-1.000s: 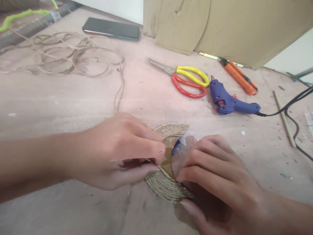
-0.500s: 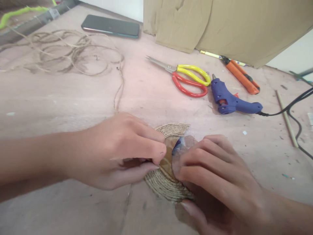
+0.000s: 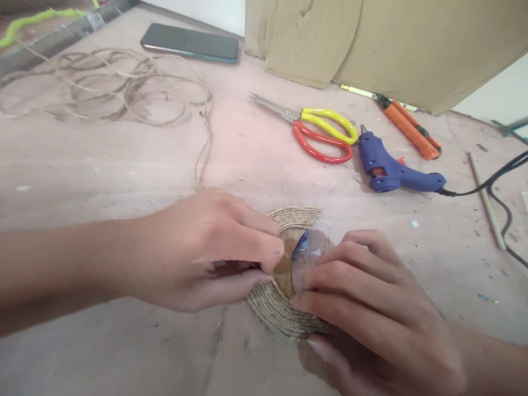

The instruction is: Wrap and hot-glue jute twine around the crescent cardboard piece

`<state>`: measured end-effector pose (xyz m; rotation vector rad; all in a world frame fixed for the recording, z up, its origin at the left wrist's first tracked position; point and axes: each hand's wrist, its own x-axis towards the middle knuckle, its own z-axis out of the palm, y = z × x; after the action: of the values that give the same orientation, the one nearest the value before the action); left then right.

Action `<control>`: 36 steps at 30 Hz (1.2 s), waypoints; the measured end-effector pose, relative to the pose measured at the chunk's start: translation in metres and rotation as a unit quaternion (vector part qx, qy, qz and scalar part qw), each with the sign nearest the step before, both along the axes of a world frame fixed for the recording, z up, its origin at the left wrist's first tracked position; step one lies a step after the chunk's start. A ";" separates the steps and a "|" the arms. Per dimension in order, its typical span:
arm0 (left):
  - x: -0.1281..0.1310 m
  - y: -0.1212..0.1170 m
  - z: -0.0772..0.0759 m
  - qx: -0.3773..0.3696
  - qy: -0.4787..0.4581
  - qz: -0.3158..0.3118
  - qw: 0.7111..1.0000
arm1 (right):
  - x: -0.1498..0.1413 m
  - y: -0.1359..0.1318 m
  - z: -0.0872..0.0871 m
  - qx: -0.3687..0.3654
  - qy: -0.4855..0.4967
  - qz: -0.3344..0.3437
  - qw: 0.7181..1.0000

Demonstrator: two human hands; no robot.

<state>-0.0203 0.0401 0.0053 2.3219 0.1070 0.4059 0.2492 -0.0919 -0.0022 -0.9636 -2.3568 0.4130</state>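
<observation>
A crescent-shaped piece (image 3: 274,309) covered in curved rows of jute twine lies on the table in front of me. My left hand (image 3: 218,247) is closed in a pinch on the jute twine (image 3: 205,148) at the crescent's inner edge; the strand runs back from under this hand. My right hand (image 3: 383,308) grips the crescent's lower right part, thumb at the outer rim and fingertips at the inner edge. Inside the curve shows a brown surface (image 3: 284,261), with a glossy see-through patch (image 3: 315,245) marked in blue beside the right fingers. The right hand hides the crescent's lower right end.
Beyond my hands lie scissors (image 3: 325,135) with yellow and red handles, a blue glue gun (image 3: 385,165), an orange cutter (image 3: 412,132), a pencil (image 3: 358,91) and a thin stick (image 3: 487,203). Loose twine coils (image 3: 127,91) and a phone (image 3: 190,43) are at far left; cardboard (image 3: 391,49) stands behind.
My right fingers have shifted slightly along the inner edge, a fingertip now pressing near the twine. The left hand keeps its pinch. The whole view has shifted slightly.
</observation>
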 end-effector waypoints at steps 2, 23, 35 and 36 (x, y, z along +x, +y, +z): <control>0.000 0.000 -0.001 0.004 -0.008 0.015 1.000 | 0.000 0.003 0.001 0.002 -0.004 0.011 1.000; 0.000 -0.001 -0.001 -0.021 -0.004 0.054 0.998 | 0.002 0.009 0.006 -0.037 -0.017 0.036 0.999; -0.002 0.000 -0.010 0.010 -0.032 0.070 0.997 | 0.003 0.011 0.007 -0.070 -0.012 0.044 0.997; -0.002 0.000 -0.011 0.022 -0.037 0.078 0.996 | 0.003 0.011 0.008 -0.068 -0.012 0.038 0.997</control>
<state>-0.0228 0.0402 -0.0053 2.3465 0.2457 0.5763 0.2521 -0.0805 0.0054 -0.9454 -2.4178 0.6015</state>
